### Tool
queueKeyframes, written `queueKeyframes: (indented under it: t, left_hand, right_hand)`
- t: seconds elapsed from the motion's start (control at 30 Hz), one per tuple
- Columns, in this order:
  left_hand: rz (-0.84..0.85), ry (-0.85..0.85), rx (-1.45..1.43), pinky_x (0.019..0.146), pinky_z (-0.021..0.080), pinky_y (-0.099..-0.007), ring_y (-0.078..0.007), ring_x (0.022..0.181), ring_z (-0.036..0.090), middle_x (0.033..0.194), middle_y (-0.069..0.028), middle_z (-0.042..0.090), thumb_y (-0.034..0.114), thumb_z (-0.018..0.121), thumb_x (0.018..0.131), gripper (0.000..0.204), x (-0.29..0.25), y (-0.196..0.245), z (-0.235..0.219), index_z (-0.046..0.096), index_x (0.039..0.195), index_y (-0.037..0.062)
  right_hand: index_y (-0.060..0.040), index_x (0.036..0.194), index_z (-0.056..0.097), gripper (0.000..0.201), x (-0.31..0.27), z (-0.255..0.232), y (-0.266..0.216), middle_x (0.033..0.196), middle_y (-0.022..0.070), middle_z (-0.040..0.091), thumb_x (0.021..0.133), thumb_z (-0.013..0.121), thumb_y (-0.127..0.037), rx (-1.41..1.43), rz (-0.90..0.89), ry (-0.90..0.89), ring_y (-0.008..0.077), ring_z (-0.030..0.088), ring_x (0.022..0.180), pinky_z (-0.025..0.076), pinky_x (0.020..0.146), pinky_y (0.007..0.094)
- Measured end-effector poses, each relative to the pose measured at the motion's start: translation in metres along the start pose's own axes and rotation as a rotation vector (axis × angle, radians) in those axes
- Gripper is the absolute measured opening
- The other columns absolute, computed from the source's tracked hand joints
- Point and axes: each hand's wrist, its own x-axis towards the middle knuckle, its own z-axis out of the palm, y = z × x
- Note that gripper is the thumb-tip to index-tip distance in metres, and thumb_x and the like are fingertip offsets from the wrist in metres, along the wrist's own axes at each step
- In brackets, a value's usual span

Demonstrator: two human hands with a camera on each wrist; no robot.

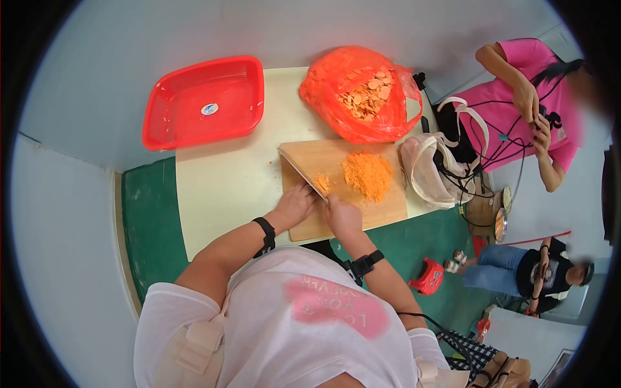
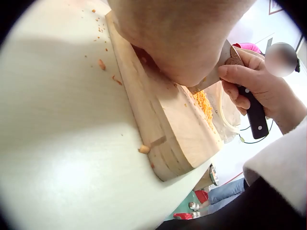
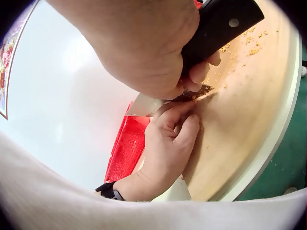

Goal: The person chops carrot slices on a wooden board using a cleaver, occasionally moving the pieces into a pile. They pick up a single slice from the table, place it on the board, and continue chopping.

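My right hand [image 1: 343, 218] grips the black handle [image 2: 256, 115] of a wide-bladed knife [image 1: 301, 169] over a wooden cutting board [image 1: 388, 205]. Beside the blade, my left hand [image 1: 295, 205] rests low on the board; its fingers look bent in the right wrist view [image 3: 168, 143], and whatever lies under them is hidden. A small heap of orange bits [image 1: 321, 182] lies against the blade's other side. Farther right on the board is a larger pile of finely chopped orange food [image 1: 367, 176].
A red basin [image 1: 204, 129] stands at the back left. Behind the board, an open red bag [image 1: 323, 77] holds orange slices [image 1: 367, 97]. A whitish bag [image 1: 420, 165] with cables sits on the right. Two people are beyond, one in pink [image 1: 498, 97]. Crumbs dot the table [image 1: 213, 194].
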Motion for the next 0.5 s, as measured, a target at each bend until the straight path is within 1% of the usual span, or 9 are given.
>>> queueKeyframes:
  t: [0.03,0.1,0.23,0.3,0.37,0.43,0.5]
  left_hand:
    - [-0.001,0.01,-0.002,0.092,0.044,-0.0408,-0.0328,0.11,0.048,0.112,-0.014,0.057,0.015,0.065,0.073,0.035,0.0,0.0,-0.001,0.064,0.106,0.0033]
    - [0.012,0.015,0.015,0.092,0.044,-0.041,-0.033,0.11,0.049,0.112,-0.014,0.057,0.015,0.065,0.073,0.035,0.0,-0.001,0.0,0.064,0.105,0.0034]
    - [0.003,0.022,0.028,0.093,0.043,-0.0417,-0.0338,0.11,0.049,0.11,-0.0142,0.057,0.016,0.065,0.073,0.034,0.0,0.001,-0.002,0.064,0.105,0.0035]
    - [0.016,0.036,0.016,0.093,0.043,-0.0419,-0.0337,0.11,0.049,0.11,-0.0142,0.057,0.016,0.065,0.074,0.034,-0.001,0.002,-0.001,0.064,0.105,0.0035]
    - [0.035,0.065,0.013,0.093,0.042,-0.042,-0.0337,0.11,0.049,0.11,-0.0142,0.057,0.016,0.065,0.074,0.034,0.001,0.0,-0.002,0.064,0.105,0.0034]
    - [0.023,0.07,0.001,0.091,0.043,-0.0425,-0.0335,0.11,0.049,0.11,-0.0146,0.057,0.016,0.065,0.075,0.033,0.0,0.001,-0.003,0.064,0.105,0.0031]
    - [0.047,0.102,0.0,0.089,0.044,-0.0428,-0.0339,0.107,0.051,0.108,-0.0147,0.058,0.015,0.065,0.075,0.032,-0.001,0.0,-0.004,0.064,0.104,0.0028]
  right_hand:
    - [-0.0071,0.087,0.054,0.017,0.0,0.001,0.0,0.064,0.0166,0.062,0.085,0.057,-0.024,0.002,0.01,0.0,0.0341,0.062,0.057,0.049,0.051,0.0446]
    - [-0.0069,0.086,0.054,0.014,0.0,0.001,-0.001,0.064,0.0162,0.063,0.084,0.057,-0.021,0.011,-0.015,-0.009,0.034,0.063,0.058,0.049,0.05,0.0443]
    - [-0.0065,0.086,0.053,0.013,0.004,-0.002,-0.006,0.064,0.0156,0.063,0.084,0.057,-0.019,-0.024,0.025,-0.063,0.0336,0.063,0.057,0.049,0.05,0.0438]
    - [-0.0065,0.086,0.054,0.012,0.007,0.001,-0.006,0.063,0.0157,0.062,0.083,0.057,-0.018,-0.027,-0.009,-0.038,0.0331,0.063,0.057,0.049,0.05,0.0435]
    - [-0.0065,0.086,0.054,0.013,0.012,0.0,-0.007,0.063,0.0159,0.062,0.082,0.057,-0.018,-0.043,0.003,-0.038,0.033,0.063,0.057,0.049,0.049,0.0434]
    - [-0.0065,0.086,0.054,0.013,0.014,-0.001,-0.01,0.063,0.0162,0.062,0.081,0.058,-0.018,-0.056,0.019,-0.033,0.0328,0.063,0.057,0.049,0.049,0.0432]
    - [-0.0064,0.084,0.056,0.013,0.012,-0.004,-0.008,0.063,0.0162,0.062,0.08,0.058,-0.019,-0.01,-0.012,0.014,0.0328,0.063,0.057,0.049,0.05,0.0435]
